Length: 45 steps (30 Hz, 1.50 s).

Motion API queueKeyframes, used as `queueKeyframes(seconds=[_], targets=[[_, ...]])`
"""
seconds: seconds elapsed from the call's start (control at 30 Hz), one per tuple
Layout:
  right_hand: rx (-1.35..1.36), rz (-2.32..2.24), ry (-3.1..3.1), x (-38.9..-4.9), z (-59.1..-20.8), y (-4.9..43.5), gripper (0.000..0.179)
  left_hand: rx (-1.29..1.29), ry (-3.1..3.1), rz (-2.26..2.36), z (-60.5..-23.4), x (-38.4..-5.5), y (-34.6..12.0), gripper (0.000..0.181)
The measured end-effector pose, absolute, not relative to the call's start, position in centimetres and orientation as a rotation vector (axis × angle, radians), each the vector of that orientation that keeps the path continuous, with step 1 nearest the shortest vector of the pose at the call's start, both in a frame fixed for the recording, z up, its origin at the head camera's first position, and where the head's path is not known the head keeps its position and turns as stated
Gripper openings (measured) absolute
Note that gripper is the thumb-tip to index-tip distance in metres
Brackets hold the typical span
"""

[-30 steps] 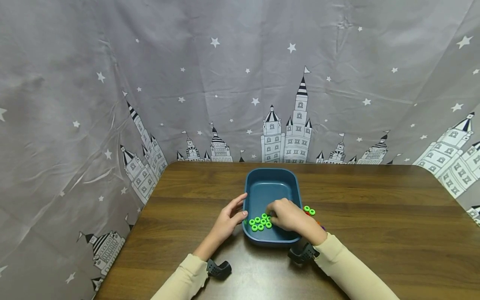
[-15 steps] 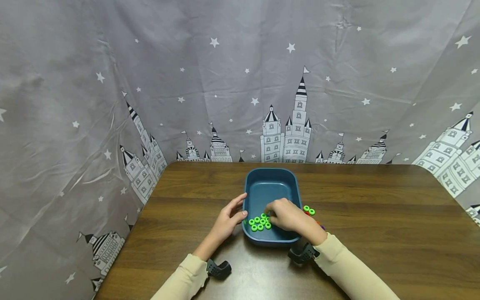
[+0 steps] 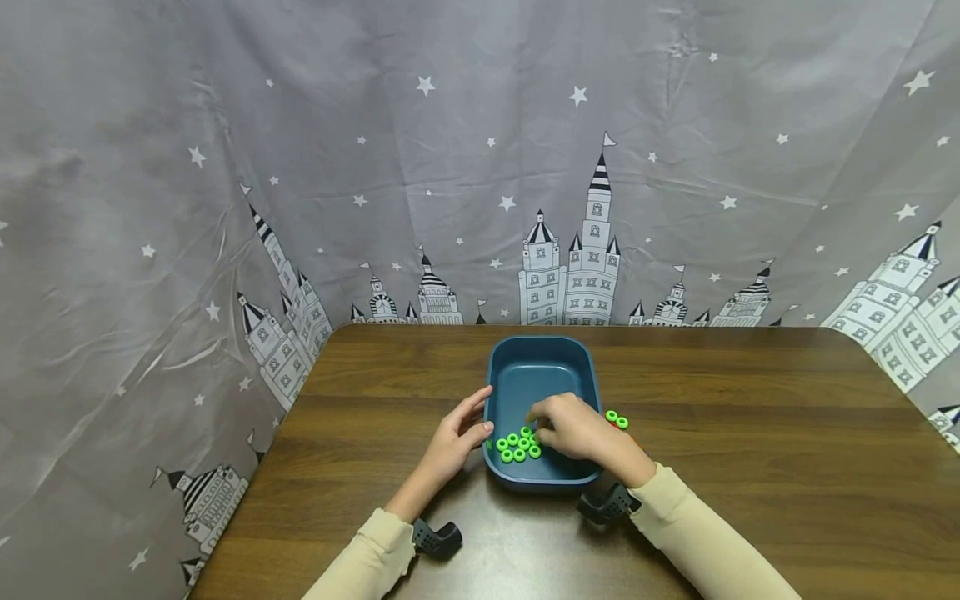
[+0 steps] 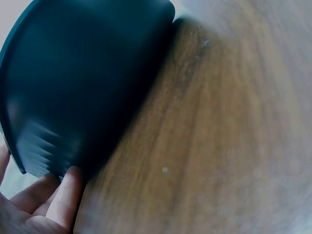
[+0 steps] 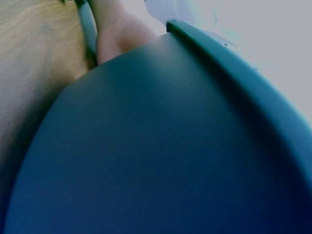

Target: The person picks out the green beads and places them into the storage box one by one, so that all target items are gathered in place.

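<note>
A dark blue rectangular bin (image 3: pixel 536 382) stands on the wooden table. Inside it, several small green rings (image 3: pixel 513 439) lie grouped at the near left. My left hand (image 3: pixel 453 435) rests against the bin's left side with relaxed fingers; the left wrist view shows fingertips (image 4: pixel 73 175) at its outer wall. Over the near right wall, my right hand (image 3: pixel 573 427) reaches in with bent fingers. Its fingertips are right at the rightmost green rings and partly hide them; I cannot tell if one is pinched. The right wrist view mostly shows the bin's outer wall (image 5: pixel 146 136).
Right of the bin, two green rings (image 3: pixel 617 419) lie on the table (image 3: pixel 750 433) with a bit of red beside them, partly hidden by the right arm. Black wrist mounts (image 3: pixel 437 540) sit on both wrists. A grey curtain (image 3: pixel 465 167) with castles hangs behind.
The right hand's fingers seem to have spread slightly over the rings. The left hand, bin and rings stay as they were; the whole head view has drifted a little.
</note>
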State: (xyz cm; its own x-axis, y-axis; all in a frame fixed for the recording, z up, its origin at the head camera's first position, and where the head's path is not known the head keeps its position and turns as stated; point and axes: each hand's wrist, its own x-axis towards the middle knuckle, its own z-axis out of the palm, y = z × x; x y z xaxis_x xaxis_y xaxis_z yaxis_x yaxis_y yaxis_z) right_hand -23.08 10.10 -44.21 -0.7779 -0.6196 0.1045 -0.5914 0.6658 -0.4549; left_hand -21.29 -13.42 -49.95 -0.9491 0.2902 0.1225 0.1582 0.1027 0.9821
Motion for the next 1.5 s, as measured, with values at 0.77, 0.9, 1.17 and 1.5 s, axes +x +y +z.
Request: queueKeyframes(seconds=[0.77, 0.9, 1.17, 1.5], targets=[[-0.791, -1.153, 2.994, -23.1, -42.6, 17.0, 0.023, 0.455, 2.269, 1.970, -49.6, -21.2, -13.6, 0.058], [-0.762, -1.136, 3.034, -23.1, -43.1, 18.3, 0.020, 0.459, 2.260, 1.968, -49.7, -21.3, -13.6, 0.058], [-0.676, -1.042, 3.090, -23.1, -44.6, 20.5, 0.016, 0.443, 2.252, 1.978, -50.0, -21.2, -13.6, 0.058], [-0.609, -0.859, 3.024, -23.1, -46.1, 22.1, 0.024, 0.484, 2.239, 2.013, -50.2, -21.5, -13.4, 0.058]])
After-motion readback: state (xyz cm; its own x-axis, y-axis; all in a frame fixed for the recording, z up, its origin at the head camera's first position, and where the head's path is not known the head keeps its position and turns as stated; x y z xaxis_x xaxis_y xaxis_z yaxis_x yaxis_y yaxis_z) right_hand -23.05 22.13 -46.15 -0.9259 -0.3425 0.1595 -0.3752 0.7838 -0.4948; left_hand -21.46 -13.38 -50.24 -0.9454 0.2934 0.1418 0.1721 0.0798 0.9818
